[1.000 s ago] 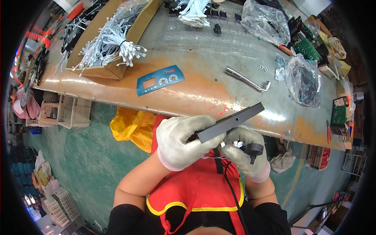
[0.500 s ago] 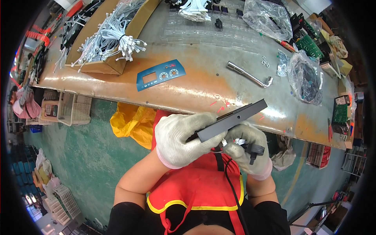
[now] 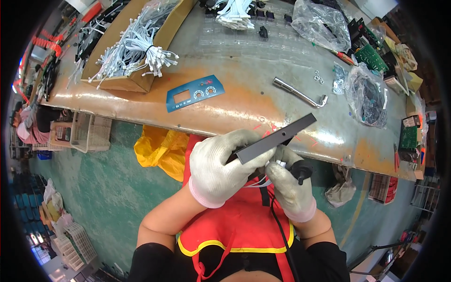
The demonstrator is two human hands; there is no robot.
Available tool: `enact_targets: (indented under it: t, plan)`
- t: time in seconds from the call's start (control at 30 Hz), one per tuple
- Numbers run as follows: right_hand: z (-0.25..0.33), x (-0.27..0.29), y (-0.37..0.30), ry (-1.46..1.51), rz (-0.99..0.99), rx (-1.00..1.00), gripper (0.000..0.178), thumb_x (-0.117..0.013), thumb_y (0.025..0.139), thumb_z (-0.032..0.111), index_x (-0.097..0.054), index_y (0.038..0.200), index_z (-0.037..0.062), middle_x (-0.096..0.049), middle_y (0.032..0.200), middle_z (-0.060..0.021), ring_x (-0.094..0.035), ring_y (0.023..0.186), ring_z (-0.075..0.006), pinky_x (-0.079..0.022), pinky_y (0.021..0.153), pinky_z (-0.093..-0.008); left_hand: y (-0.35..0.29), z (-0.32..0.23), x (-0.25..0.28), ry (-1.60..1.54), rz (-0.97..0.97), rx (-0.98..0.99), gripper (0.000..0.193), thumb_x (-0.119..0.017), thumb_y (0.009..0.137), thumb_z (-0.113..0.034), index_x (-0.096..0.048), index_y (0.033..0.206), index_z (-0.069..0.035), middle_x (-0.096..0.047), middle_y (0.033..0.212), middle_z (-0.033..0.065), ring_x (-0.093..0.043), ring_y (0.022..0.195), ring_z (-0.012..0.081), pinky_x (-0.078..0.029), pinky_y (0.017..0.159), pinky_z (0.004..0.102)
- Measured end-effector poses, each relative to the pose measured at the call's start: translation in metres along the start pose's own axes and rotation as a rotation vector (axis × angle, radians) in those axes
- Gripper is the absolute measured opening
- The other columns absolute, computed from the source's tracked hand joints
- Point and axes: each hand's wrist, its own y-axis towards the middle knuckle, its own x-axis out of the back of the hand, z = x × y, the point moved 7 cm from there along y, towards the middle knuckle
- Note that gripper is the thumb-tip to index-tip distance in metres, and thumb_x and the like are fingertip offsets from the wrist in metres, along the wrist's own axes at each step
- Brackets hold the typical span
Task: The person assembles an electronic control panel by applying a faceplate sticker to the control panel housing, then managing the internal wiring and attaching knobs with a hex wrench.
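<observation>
My left hand (image 3: 223, 164), in a pale knitted glove, is closed around one end of a dark grey flat metal housing (image 3: 282, 136), held tilted above the table's front edge. Beneath it, my gloved right hand (image 3: 292, 190) pinches a small white plug (image 3: 281, 163) at the housing's underside. Thin white wires (image 3: 258, 183) trail between the two hands. Beside the right fingers is a round black knob-like part (image 3: 301, 170) with a short stub; how it is attached cannot be seen. The housing's inner side is hidden from view.
On the metal table (image 3: 225, 103) lie a blue faceplate (image 3: 176, 99) and a chrome socket wrench (image 3: 300, 92). A cardboard box (image 3: 124, 84) holds bundled white cables (image 3: 141, 51). Clear plastic bags (image 3: 369, 94), small rings (image 3: 319, 77) and green circuit boards (image 3: 371, 57) occupy the right.
The right hand has turned and its fingers have moved up closer to the housing with the white plug. The housing has shifted slightly left, and more white wire shows below it.
</observation>
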Motion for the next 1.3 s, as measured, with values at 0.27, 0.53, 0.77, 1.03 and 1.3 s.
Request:
enact_targets:
  t: [0.27, 0.53, 0.77, 1.03, 1.3]
  plan:
    - [-0.004, 0.0, 0.005, 0.151, 0.097, -0.126, 0.017, -0.054, 0.09, 0.01, -0.06, 0.1, -0.0027, -0.06, 0.095, -0.0053, -0.054, 0.089, -0.0118, -0.044, 0.078, -0.0285, -0.001, -0.01, 0.003, 0.087, -0.103, -0.22, 0.039, -0.063, 0.067, 0.007, -0.068, 0.101, -0.011, -0.065, 0.092, 0.0125, -0.063, 0.066, 0.0248, -0.049, 0.054, 0.0296]
    - [0.007, -0.005, 0.012, -0.026, 0.126, 0.001, 0.016, -0.056, 0.087, 0.01, -0.061, 0.098, -0.001, -0.06, 0.093, -0.0034, -0.054, 0.088, -0.0128, -0.044, 0.078, -0.028, -0.003, -0.019, 0.004, 0.079, -0.066, -0.15, 0.037, -0.055, 0.065, 0.011, -0.069, 0.095, -0.007, -0.065, 0.1, 0.0124, -0.063, 0.079, 0.0285, -0.05, 0.07, 0.034]
    - [-0.007, -0.013, 0.005, 0.118, 0.226, -0.067, 0.021, -0.06, 0.085, 0.011, -0.056, 0.102, -0.0003, -0.059, 0.088, -0.0041, -0.054, 0.081, -0.0099, -0.045, 0.073, -0.027, 0.002, 0.0, 0.01, 0.144, -0.15, -0.148, 0.039, -0.06, 0.064, 0.007, -0.07, 0.097, -0.011, -0.065, 0.102, 0.0105, -0.062, 0.085, 0.027, -0.05, 0.072, 0.034]
    - [0.002, -0.016, 0.007, 0.152, 0.141, 0.017, 0.027, -0.063, 0.08, 0.001, -0.05, 0.104, -0.0001, -0.06, 0.089, -0.005, -0.057, 0.083, -0.0104, -0.047, 0.07, -0.0255, -0.001, 0.009, 0.01, 0.056, -0.16, -0.066, 0.045, -0.06, 0.062, 0.007, -0.069, 0.101, -0.013, -0.063, 0.103, 0.0102, -0.062, 0.087, 0.0287, -0.05, 0.075, 0.0358]
    - [-0.016, -0.011, 0.002, 0.19, 0.123, -0.041, 0.016, -0.062, 0.089, 0.01, -0.056, 0.102, 0.0024, -0.06, 0.089, -0.0024, -0.056, 0.078, -0.0067, -0.046, 0.067, -0.0227, -0.003, 0.002, 0.011, 0.096, -0.133, -0.067, 0.026, -0.059, 0.077, 0.008, -0.071, 0.095, -0.006, -0.063, 0.104, 0.0132, -0.064, 0.091, 0.0245, -0.052, 0.074, 0.0303]
